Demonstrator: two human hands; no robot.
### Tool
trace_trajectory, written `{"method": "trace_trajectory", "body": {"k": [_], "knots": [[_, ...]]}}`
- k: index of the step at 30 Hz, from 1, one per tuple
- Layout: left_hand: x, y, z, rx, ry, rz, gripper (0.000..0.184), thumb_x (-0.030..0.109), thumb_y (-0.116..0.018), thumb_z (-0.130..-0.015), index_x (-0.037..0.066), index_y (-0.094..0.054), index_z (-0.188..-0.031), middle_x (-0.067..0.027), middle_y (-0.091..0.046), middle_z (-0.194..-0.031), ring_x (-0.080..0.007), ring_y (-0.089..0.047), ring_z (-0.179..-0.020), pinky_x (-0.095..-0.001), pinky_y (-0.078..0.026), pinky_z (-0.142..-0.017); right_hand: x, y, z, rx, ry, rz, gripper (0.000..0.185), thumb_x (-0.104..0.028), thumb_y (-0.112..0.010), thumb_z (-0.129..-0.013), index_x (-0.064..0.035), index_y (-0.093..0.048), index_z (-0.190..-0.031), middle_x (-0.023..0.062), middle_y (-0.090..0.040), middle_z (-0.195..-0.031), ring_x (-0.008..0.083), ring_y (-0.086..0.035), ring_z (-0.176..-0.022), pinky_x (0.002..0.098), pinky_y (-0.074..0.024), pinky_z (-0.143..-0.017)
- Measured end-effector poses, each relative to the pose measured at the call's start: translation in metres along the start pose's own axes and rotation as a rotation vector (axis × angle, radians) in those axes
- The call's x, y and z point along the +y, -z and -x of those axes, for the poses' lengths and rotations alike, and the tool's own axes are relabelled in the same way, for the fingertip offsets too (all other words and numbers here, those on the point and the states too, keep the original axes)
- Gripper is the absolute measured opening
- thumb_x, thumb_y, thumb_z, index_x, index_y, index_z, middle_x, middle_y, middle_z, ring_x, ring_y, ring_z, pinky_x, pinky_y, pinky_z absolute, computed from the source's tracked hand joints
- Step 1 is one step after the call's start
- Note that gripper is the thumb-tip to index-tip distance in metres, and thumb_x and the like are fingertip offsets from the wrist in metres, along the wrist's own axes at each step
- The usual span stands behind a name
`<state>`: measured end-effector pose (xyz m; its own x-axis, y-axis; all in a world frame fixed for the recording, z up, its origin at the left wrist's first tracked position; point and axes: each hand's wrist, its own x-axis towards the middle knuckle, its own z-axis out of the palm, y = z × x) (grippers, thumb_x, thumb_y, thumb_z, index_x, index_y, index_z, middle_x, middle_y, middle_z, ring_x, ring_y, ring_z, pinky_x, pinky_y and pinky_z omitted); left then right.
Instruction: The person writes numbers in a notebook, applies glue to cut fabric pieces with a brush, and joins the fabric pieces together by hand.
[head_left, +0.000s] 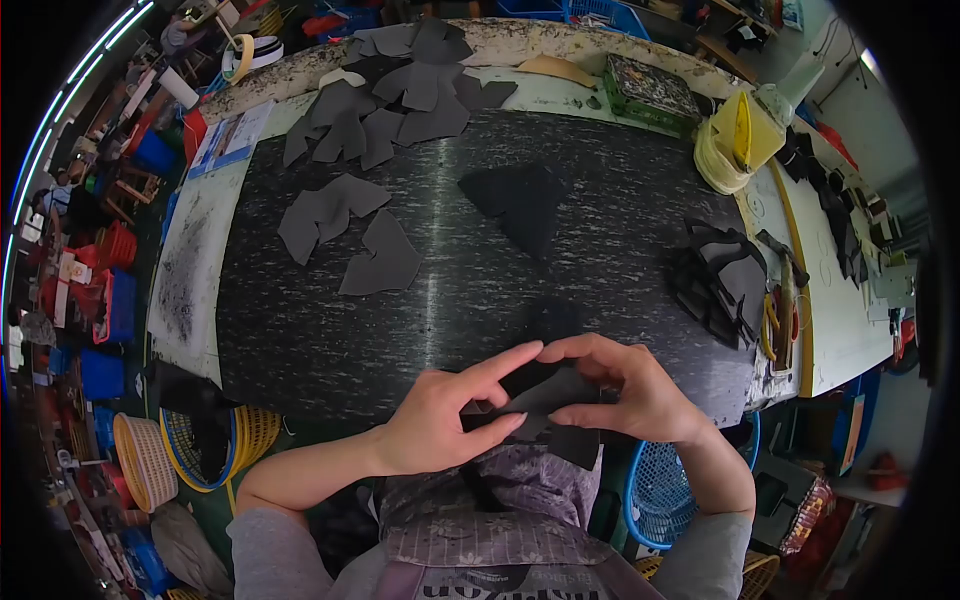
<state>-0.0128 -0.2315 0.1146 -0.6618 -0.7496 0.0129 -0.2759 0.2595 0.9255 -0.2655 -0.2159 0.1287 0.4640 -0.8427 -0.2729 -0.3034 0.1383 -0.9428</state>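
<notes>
Near the table's front edge, my left hand and my right hand hold a dark grey fabric piece between them, thumbs below and fingers above, index fingertips nearly meeting. The piece looks curved, and part of it hangs down below my right hand. Beyond the hands a black piece lies on the dark patterned tabletop. To its left lie grey cut pieces, with a larger pile of grey pieces at the back.
Dark shaped pieces are stacked at the right, beside scissors. A yellowish container and a green box stand at the back right. Baskets are below left; a blue basket is below right.
</notes>
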Motion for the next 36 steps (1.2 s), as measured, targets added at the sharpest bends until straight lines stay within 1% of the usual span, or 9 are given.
{"method": "trace_trajectory", "body": {"k": [3,7,13,18,22,24,26,31,36], "knots": [[-0.008,0.010,0.013,-0.172,-0.091,0.062,0.055,0.008,-0.071,-0.084,0.013,-0.056,-0.137,-0.0068,-0.072,-0.088,-0.0171,-0.071,-0.078,-0.0271,-0.056,-0.068,0.026,-0.004,0.020,0.190,0.040,-0.043,0.029,-0.007,-0.074,-0.083,-0.0049,-0.067,-0.111,0.0086,-0.070,-0.088,0.0119,-0.067,-0.072,0.0279,-0.0524,-0.064],[-0.029,0.010,-0.002,-0.235,-0.358,-0.193,0.042,0.010,-0.070,-0.083,0.020,-0.066,-0.124,-0.0061,-0.071,-0.109,-0.0222,-0.071,-0.092,-0.0313,-0.060,-0.070,0.031,-0.003,0.003,0.346,0.396,0.617,0.008,-0.002,-0.072,-0.083,-0.0041,-0.069,-0.091,0.0078,-0.065,-0.086,0.0213,-0.066,-0.074,0.0320,-0.0530,-0.061],[-0.034,0.007,-0.003,-0.230,-0.352,-0.441,0.036,0.009,-0.071,-0.082,0.018,-0.071,-0.116,-0.0067,-0.072,-0.095,-0.0186,-0.071,-0.094,-0.0287,-0.059,-0.063,0.036,-0.018,-0.019,0.258,0.445,1.049,0.009,-0.007,-0.067,-0.088,-0.0028,-0.060,-0.091,0.0095,-0.059,-0.083,0.0189,-0.064,-0.071,0.0300,-0.0519,-0.060],[-0.043,0.010,-0.001,-0.206,-0.505,-0.466,0.034,0.008,-0.068,-0.082,0.017,-0.071,-0.115,-0.0029,-0.071,-0.094,-0.0153,-0.069,-0.102,-0.0244,-0.051,-0.054,0.044,0.029,0.001,0.706,0.243,-0.233,0.009,-0.006,-0.058,-0.093,-0.0034,-0.054,-0.086,0.0055,-0.059,-0.079,0.0120,-0.061,-0.069,0.0253,-0.0507,-0.060],[-0.037,0.011,0.006,-0.239,-0.826,-0.735,0.030,0.011,-0.063,-0.084,0.013,-0.069,-0.113,0.0002,-0.066,-0.082,-0.0147,-0.065,-0.109,-0.0195,-0.042,-0.053,0.032,0.006,0.055,0.174,0.022,-0.112,0.044,-0.010,-0.088,-0.070,-0.0028,-0.060,-0.103,0.0112,-0.069,-0.099,0.0204,-0.069,-0.090,0.0308,-0.0573,-0.079],[-0.035,0.007,0.012,-0.254,-0.864,-0.720,0.028,0.010,-0.063,-0.082,0.012,-0.070,-0.110,0.0016,-0.064,-0.081,-0.0136,-0.067,-0.102,-0.0181,-0.041,-0.052,0.029,-0.016,0.057,0.164,0.323,0.238,0.061,-0.014,-0.092,-0.064,-0.0005,-0.060,-0.114,0.0122,-0.069,-0.103,0.0256,-0.069,-0.094,0.0360,-0.0567,-0.084],[-0.032,0.000,0.015,-0.164,-0.889,-0.566,0.026,0.011,-0.063,-0.082,0.012,-0.071,-0.107,0.0017,-0.062,-0.078,-0.0111,-0.067,-0.093,-0.0178,-0.040,-0.050,0.027,-0.044,0.062,0.266,0.235,0.147,0.066,-0.017,-0.092,-0.065,0.0004,-0.059,-0.120,0.0133,-0.069,-0.105,0.0288,-0.068,-0.097,0.0393,-0.0547,-0.088],[-0.018,-0.006,-0.005,0.016,-0.462,-0.295,0.026,0.004,-0.069,-0.080,0.007,-0.070,-0.106,-0.0041,-0.060,-0.069,-0.0183,-0.060,-0.055,-0.0298,-0.050,-0.049,0.036,-0.047,0.037,0.544,0.292,0.257,0.057,0.000,-0.079,-0.077,-0.0007,-0.053,-0.128,0.0066,-0.066,-0.085,0.0079,-0.061,-0.065,0.0210,-0.0493,-0.057],[-0.039,-0.013,-0.030,0.078,-0.235,-0.330,0.027,0.004,-0.067,-0.084,0.007,-0.065,-0.111,-0.0111,-0.070,-0.089,-0.0264,-0.068,-0.067,-0.0346,-0.055,-0.058,0.049,-0.031,-0.013,0.573,0.248,0.358,0.044,-0.004,-0.071,-0.086,-0.0062,-0.052,-0.126,0.0050,-0.058,-0.070,0.0137,-0.060,-0.054,0.0273,-0.0478,-0.050]]}}
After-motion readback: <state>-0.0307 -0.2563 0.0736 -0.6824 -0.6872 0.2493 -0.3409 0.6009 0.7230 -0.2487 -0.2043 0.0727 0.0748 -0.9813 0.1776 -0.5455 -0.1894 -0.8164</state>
